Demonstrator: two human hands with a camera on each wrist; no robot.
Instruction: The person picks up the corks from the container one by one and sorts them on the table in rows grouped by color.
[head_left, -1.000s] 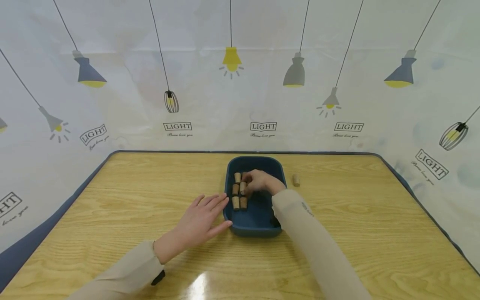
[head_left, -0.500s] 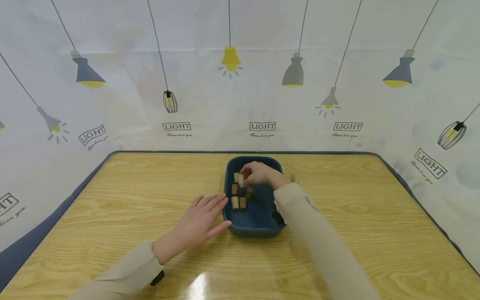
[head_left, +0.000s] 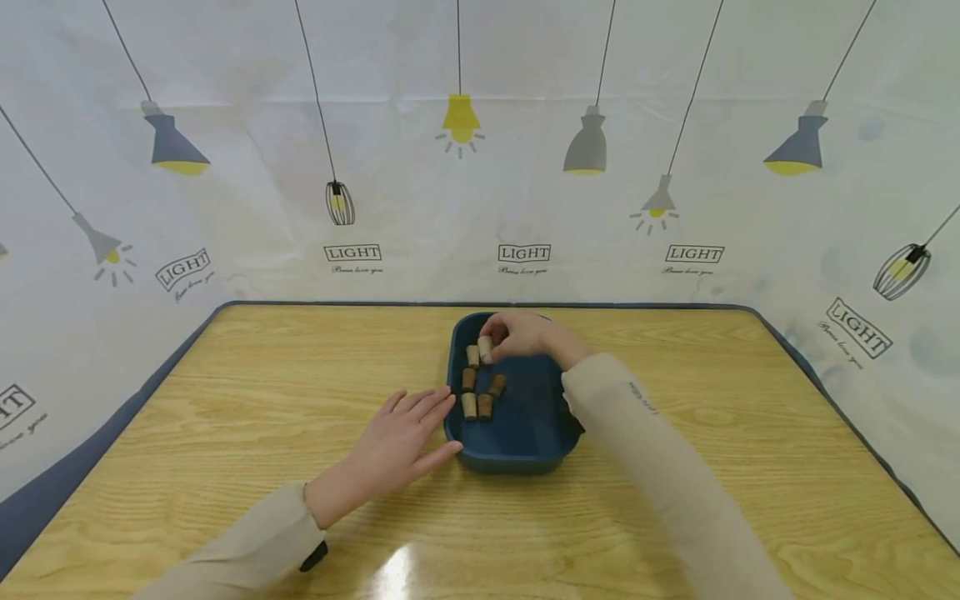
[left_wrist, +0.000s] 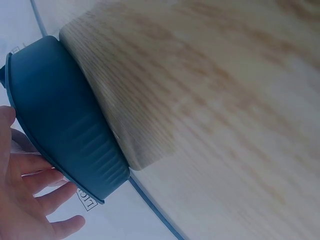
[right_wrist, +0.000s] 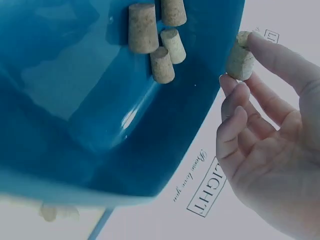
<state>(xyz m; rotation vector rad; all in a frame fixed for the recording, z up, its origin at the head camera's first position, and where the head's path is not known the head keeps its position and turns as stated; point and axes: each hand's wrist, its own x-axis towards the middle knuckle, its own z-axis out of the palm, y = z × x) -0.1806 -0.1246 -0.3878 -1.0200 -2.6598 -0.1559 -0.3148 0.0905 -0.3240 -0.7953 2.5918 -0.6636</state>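
Note:
My right hand (head_left: 517, 335) pinches a pale cork stopper (head_left: 485, 348) between thumb and fingers, over the far left part of a deep blue tray (head_left: 513, 463). In the right wrist view the same cork (right_wrist: 240, 62) is near the tray wall. Below it in the tray are a pale cork (head_left: 472, 356), a brown cork (head_left: 468, 380) and a tilted brown cork (head_left: 498, 384). Nearer me, another pale cork (head_left: 469, 407) sits beside a brown cork (head_left: 485, 407). My left hand (head_left: 397, 442) rests against the tray's left rim, fingers straight.
The tray stands on a wooden table (head_left: 300, 358) with a dark blue edge. Behind is a pale wall sheet (head_left: 420, 192) printed with lamps. A blurred cork shape (right_wrist: 48, 212) shows outside the tray in the right wrist view; my right sleeve (head_left: 660, 467) covers that spot in the head view.
The right hand has lifted the pale cork and carried it toward the tray's far end. The brown cork from there now lies tilted nearer me. The left hand has stayed put.

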